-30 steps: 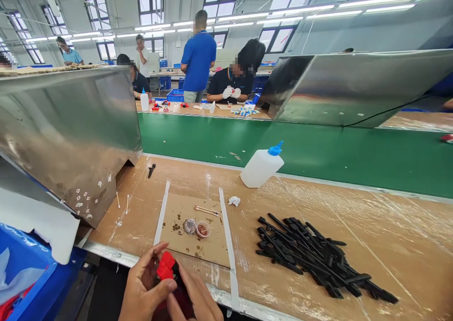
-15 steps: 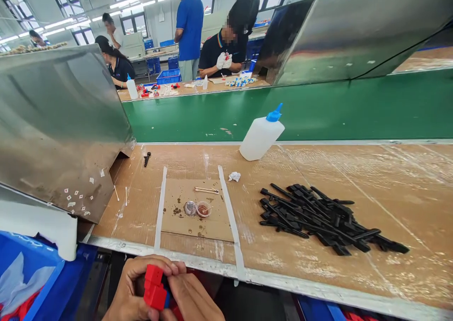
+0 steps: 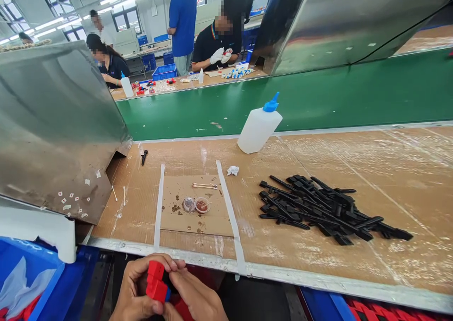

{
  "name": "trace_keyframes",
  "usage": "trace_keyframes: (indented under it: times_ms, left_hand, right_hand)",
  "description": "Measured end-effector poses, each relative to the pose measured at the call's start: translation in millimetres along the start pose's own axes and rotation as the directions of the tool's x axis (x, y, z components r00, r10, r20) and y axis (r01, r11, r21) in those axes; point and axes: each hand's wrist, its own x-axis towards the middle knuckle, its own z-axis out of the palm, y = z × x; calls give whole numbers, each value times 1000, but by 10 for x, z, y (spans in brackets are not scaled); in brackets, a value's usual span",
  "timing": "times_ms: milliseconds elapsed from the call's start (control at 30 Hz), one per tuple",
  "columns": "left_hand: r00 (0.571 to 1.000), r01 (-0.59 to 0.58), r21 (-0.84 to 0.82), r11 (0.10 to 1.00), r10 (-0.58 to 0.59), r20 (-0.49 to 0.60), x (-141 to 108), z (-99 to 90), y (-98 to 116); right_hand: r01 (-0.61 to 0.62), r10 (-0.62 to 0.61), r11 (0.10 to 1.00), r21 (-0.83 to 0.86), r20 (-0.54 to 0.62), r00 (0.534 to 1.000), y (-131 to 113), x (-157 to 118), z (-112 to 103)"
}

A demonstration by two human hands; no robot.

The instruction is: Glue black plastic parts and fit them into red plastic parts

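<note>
A red block-shaped piece [image 3: 155, 281] with some black and blue on its right side is held below the table's front edge. My left hand [image 3: 133, 288] is wrapped round its left side, thumb below and fingers over the top. From the right, my right hand [image 3: 198, 295] presses its fingers against the same piece; its fingertips are partly hidden. Beyond my hands, a taped cardboard sheet [image 3: 177, 226] carries a small cup of reddish-brown liquid [image 3: 202, 205], a second small round cup [image 3: 188, 205] and cotton swabs [image 3: 204, 186].
Black parts [image 3: 325, 207] are piled at the right. A white bottle with a blue cap [image 3: 258, 130] stands behind. Metal panels [image 3: 56, 122] flank a green belt [image 3: 194, 115]. Blue bins [image 3: 49, 290] sit below the table. Several people are across the belt.
The head view has shifted slightly, so the table items sit a little higher. Both hands keep hold of the red piece, almost unmoved. Across the belt, a person's gloved hands have moved slightly.
</note>
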Motion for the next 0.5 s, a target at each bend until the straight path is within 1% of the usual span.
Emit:
trace_keyframes:
  times_ms: [67, 133, 167, 200, 300, 367, 467, 500]
  left_hand:
    - [996, -10, -55, 998, 6, -83, -23, 48, -35]
    - [988, -30, -109, 994, 14, -151, -47, 65, -89]
    - [986, -36, -132, 991, 14, -167, -58, 55, -122]
    - [986, -38, -152, 988, 12, -168, -69, 32, -157]
    - [995, -45, -172, 984, 28, -96, -100, -78, -257]
    - [994, -48, -154, 987, 32, -104, -114, -130, -290]
    - [977, -52, -106, 993, 28, -213, -121, -111, -260]
    - [973, -52, -90, 995, 30, -230, -119, -86, -236]
  right_hand:
    - [5, -8, 1000, -26, -83, 997, 58, -69, 125]
    - [50, -67, 993, -104, -167, 984, 118, -150, 290]
    - [67, -99, 986, -153, -208, 973, 144, -188, 375]
    - [72, -123, 977, -201, -252, 960, 165, -220, 453]
    - [31, -151, 952, -306, -380, 912, 182, -269, 597]
    - [23, -171, 940, -339, -413, 894, 159, -262, 593]
    - [60, -198, 938, -340, -386, 901, 86, -218, 474]
    - [53, -172, 950, -309, -374, 911, 52, -201, 423]
